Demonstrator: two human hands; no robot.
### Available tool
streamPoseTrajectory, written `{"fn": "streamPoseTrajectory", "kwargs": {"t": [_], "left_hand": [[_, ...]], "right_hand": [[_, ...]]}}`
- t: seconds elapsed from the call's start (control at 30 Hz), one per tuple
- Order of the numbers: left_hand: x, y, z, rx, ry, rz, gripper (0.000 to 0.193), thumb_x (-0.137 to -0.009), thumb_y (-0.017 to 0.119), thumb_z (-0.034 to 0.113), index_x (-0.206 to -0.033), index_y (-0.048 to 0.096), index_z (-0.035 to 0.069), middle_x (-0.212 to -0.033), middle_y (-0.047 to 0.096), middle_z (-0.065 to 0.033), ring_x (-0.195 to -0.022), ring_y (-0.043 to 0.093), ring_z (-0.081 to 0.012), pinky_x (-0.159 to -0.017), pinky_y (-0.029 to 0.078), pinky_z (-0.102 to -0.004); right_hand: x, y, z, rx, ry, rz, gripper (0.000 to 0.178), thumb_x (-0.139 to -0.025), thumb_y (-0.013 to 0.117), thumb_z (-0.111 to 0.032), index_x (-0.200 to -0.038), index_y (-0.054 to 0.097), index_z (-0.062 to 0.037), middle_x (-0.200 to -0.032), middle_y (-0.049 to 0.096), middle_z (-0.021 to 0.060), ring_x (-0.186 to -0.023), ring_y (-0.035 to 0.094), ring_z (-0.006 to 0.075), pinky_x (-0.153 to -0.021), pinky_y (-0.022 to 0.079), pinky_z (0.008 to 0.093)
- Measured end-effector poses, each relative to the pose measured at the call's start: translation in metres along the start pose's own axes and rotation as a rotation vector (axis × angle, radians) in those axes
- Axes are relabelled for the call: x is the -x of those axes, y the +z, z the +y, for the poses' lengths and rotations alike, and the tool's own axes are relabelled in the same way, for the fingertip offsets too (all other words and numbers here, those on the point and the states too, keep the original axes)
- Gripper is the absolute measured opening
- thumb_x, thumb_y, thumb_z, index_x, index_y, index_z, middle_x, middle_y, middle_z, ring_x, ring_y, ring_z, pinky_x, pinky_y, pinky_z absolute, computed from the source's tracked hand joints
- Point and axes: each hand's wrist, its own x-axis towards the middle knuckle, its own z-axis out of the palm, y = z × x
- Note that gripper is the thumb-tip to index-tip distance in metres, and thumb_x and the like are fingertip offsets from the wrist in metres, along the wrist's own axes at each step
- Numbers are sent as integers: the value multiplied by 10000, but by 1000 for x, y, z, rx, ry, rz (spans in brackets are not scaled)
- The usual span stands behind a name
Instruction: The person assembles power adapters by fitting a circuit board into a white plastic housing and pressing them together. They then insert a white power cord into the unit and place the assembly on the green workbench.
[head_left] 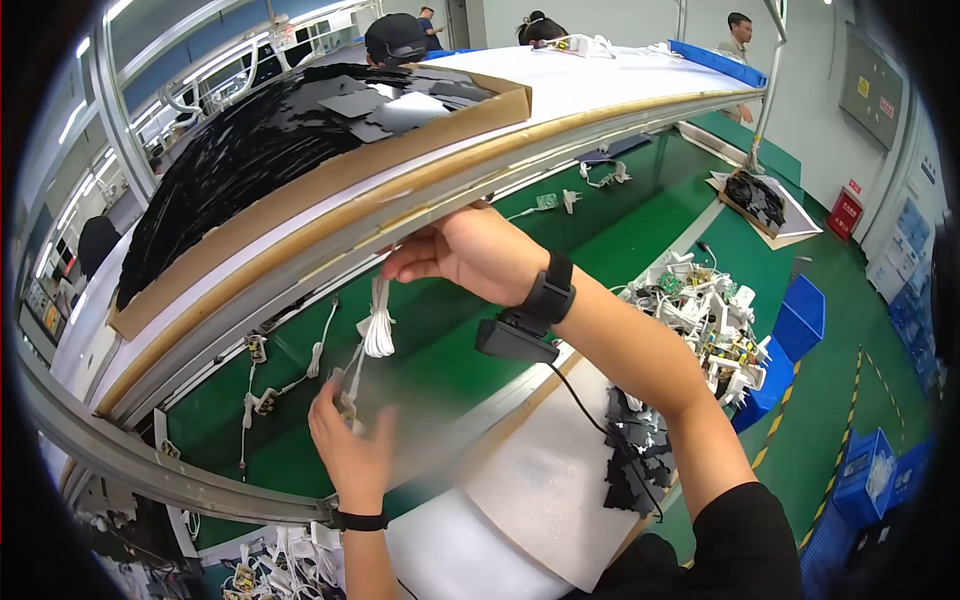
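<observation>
Under the edge of the raised shelf, my right hand [465,255] is closed at the fingertips on a coiled white cable [378,332], which hangs below it. From the coil a strand leads down to a small circuit board [348,405] beside my left hand [350,445]. That hand's thumb is spread away from its fingers, which appear to touch the board; motion blurs them somewhat. Behind both hands runs a green conveyor belt [440,375], with several white cables with boards [264,402] lying on its left part.
A cardboard tray [430,130] of black sheet pieces sits on the shelf above. Right of my right arm lies a heap of white plugs and boards [715,325], near blue bins [800,315]. Black pieces [640,460] lie on a pale board [540,470]. More cables [290,565] are piled lower left.
</observation>
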Motion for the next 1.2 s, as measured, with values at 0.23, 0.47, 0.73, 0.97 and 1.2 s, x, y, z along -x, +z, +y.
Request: {"fn": "streamPoseTrajectory", "kwargs": {"t": [0.23,0.47,0.73,0.97,1.2], "left_hand": [[0,4,-8,386,-462,-486,222,-903,735,124,-1055,643,-8,-846,702,-102,-756,665,-222,-711,516,-355],[18,5,-14,625,-307,-608,38,-923,642,24,-901,617,6,-849,707,-47,-756,638,-92,-680,468,-259],[50,13,31,1420,-694,-1040,243,-898,487,71,-1031,646,-56,-1002,721,-164,-868,703,-236,-778,560,-366],[63,35,28,1326,-756,-1291,292,-920,526,115,-1168,607,-18,-1111,732,-138,-963,727,-246,-817,565,-339],[56,21,17,756,-442,-1000,238,-922,551,83,-1129,624,-11,-1096,725,-132,-943,700,-173,-797,546,-288]], "right_hand": [[-21,-36,16,-405,-49,-44,337,-1113,450,-318,-1169,648,-51,-1058,710,109,-842,695,204,-809,572,340],[-83,-81,79,-1119,-244,153,183,-997,434,-149,-858,549,-115,-712,544,8,-574,498,113,-551,423,272],[-112,-79,180,-1105,-53,586,163,-919,403,-110,-772,473,-107,-659,507,-7,-454,355,101,-445,278,280],[-119,-59,184,-1084,-45,593,163,-927,413,-121,-774,469,-116,-653,500,-15,-457,340,104,-459,276,286],[-125,-60,149,-731,-77,437,152,-954,491,-170,-821,541,-114,-673,555,4,-512,437,132,-496,364,293]]}}
